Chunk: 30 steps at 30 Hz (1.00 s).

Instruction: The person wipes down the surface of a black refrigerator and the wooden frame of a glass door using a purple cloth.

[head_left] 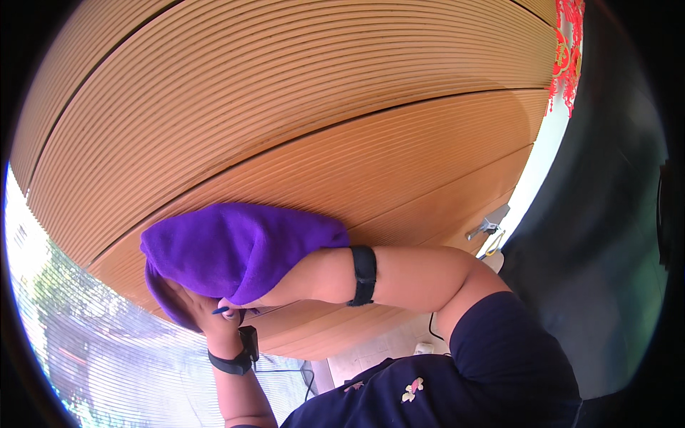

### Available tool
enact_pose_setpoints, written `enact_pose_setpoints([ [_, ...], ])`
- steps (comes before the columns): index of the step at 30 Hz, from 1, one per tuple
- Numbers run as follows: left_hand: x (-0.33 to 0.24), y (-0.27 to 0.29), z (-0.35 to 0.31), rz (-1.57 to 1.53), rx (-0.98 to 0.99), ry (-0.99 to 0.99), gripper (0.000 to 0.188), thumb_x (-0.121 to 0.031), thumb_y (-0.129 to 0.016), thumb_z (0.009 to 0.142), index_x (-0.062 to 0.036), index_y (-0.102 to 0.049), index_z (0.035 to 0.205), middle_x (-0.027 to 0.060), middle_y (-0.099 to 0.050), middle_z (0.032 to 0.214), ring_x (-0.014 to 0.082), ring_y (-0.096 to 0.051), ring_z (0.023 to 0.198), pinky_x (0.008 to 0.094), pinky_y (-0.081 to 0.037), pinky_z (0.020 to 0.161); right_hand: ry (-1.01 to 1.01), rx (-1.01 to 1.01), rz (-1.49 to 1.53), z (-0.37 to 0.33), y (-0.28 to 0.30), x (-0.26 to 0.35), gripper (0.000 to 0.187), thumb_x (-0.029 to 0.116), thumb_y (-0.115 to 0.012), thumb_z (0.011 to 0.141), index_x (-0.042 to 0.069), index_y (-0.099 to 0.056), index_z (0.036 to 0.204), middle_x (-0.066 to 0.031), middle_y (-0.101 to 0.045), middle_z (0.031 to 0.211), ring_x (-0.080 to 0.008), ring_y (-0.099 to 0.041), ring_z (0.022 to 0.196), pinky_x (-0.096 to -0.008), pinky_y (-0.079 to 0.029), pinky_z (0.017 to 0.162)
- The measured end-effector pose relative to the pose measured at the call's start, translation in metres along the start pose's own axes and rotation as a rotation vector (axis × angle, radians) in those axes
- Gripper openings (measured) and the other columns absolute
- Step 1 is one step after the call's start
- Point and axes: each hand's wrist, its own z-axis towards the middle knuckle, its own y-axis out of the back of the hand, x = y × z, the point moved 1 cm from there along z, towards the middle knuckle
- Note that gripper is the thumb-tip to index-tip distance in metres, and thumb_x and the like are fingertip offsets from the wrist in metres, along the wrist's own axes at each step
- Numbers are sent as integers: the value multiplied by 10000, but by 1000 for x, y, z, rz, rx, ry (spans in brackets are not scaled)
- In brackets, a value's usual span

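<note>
A purple cloth (232, 242), soft and folded over itself, lies draped over both my hands in front of a ribbed wooden wall panel (300, 157). My left hand (191, 303) grips the cloth at its lower left edge, its fingertips tucked under the fabric. From the right, my right hand (278, 289) reaches under the folds and holds the cloth; most of its fingers are hidden. A dark-painted thumbnail (220, 310) shows between the hands. Whether the cloth touches the panel, I cannot tell.
Dark grooves divide the panel into wide strips. Bright window blinds (143, 371) stand at the lower left. To the right are a metal bracket-like fitting (489, 222), red hanging decorations (564, 57) and a dark glossy surface (585, 235). Thin black cables (308, 374) run below.
</note>
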Motion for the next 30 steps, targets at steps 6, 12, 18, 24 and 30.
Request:
enact_pose_setpoints([
  [6, -8, 24, 43, 20, 115, -84, 914, -684, -170, 772, 52, -164, 1315, 271, -104, 1371, 391, -90, 1283, 443, -62, 1031, 221, -171, -87, 3, 42, 1, 416, 268, -558, 792, 51, -473, 1135, -130, -486, 1151, -245, -455, 1062, -337, -344, 908],
  [12, -112, 15, 150, -4, 219, -429, 848, -569, -507, 730, -4, -254, 1308, 238, -167, 1370, 349, -168, 1279, 412, -161, 1028, 359, -397, -481, -23, 168, 3, 280, 209, -577, 789, 38, -546, 1008, -123, -591, 883, -266, -562, 790, -332, -435, 714],
  [18, -234, -32, 201, -132, 195, -660, 727, -465, -574, 733, -51, -334, 1280, 122, -274, 1360, 296, -253, 1251, 388, -209, 1016, -70, -540, -759, -109, 269, -31, 328, 233, -509, 852, -9, -511, 1074, -150, -546, 1051, -283, -519, 953, -324, -386, 829],
  [24, -262, -54, 204, -250, 173, -663, 739, -448, -607, 704, -72, -341, 1283, 82, -293, 1354, 282, -275, 1238, 382, -245, 1002, -215, -649, -685, -126, 287, -47, 512, 392, -358, 897, -22, -420, 1192, -174, -442, 1221, -295, -412, 1132, -301, -306, 935],
  [30, -229, -41, 204, -287, 197, -612, 734, -408, -625, 702, -74, -333, 1288, 91, -281, 1359, 281, -264, 1246, 380, -246, 1005, -142, -617, -667, -96, 258, -31, 503, 357, -446, 874, -40, -415, 1181, -192, -456, 1194, -296, -433, 1102, -309, -318, 919],
])
